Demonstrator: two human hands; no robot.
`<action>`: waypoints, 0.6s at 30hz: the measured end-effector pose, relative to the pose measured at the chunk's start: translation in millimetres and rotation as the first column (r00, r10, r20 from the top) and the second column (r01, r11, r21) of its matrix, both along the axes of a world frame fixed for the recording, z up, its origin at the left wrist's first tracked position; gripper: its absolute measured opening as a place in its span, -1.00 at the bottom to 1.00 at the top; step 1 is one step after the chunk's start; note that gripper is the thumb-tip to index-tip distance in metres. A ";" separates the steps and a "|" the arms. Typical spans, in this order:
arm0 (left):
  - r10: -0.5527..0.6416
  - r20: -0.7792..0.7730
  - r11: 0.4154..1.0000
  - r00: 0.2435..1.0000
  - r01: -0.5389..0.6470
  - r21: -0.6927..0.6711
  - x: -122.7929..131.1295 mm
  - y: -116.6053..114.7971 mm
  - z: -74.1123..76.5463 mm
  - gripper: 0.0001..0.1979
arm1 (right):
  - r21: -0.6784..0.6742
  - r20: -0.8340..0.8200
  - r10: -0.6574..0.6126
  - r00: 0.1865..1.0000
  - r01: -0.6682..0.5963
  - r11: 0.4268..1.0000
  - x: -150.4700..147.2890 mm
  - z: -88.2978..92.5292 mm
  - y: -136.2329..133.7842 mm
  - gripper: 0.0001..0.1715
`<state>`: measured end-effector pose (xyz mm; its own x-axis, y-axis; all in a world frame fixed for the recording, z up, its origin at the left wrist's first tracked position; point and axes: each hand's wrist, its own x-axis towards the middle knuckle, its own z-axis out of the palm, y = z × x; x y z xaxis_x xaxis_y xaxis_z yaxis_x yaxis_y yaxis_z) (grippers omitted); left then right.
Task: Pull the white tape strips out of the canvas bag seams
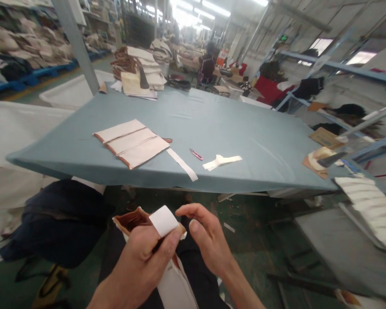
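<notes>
The left hand [148,251] and its brown-lined pouch [133,219] block the right hand [210,240] leftward. On the table [270,137], a wide lane lies between the cream strips [225,161] and the brown-and-cream bundle [316,162]; farther left, snips [197,155] and 1 flat panel [135,143] obstruct.

The left hand [144,251] pinches a white strip [164,221] against a brown-lined cream piece [176,283] over the lap; the right hand [209,240] hovers just beside, fingers parted. On the blue-green counter [244,128], left to right, lie a brown-edged cream panel [133,142], a narrow strip [184,165], pink snips [197,155] and pale scraps [221,162].
</notes>
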<state>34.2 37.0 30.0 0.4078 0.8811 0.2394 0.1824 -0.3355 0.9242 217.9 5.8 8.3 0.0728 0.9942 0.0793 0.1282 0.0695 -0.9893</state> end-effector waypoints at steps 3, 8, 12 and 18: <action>0.004 0.022 0.998 1.000 -0.005 0.063 4.2 -0.5 1.8 -0.56 | 0.062 -0.028 0.027 0.999 -0.025 0.998 -18.2 19.9 3.6 -0.58; 0.026 0.006 0.999 1.000 -0.026 0.037 3.5 -2.1 -5.0 -0.56 | 0.013 -0.176 -0.051 0.983 0.054 0.998 -41.1 23.3 7.5 -0.75; 0.051 -0.048 0.998 0.998 -0.049 0.032 1.4 -2.9 -16.1 -0.54 | -0.022 -0.232 -0.052 0.971 0.048 0.999 -48.4 17.4 6.3 -0.73; 0.090 -0.022 0.995 0.996 -0.089 0.036 -0.1 -7.8 -16.5 -0.62 | -0.079 -0.360 -0.111 0.926 0.088 0.993 -46.3 7.4 14.9 -0.56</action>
<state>34.1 29.2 13.5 0.3338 0.9055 0.2619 0.2347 -0.3490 0.9073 171.7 20.7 15.8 0.1842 0.9824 -0.0306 -0.2371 0.0143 -0.9714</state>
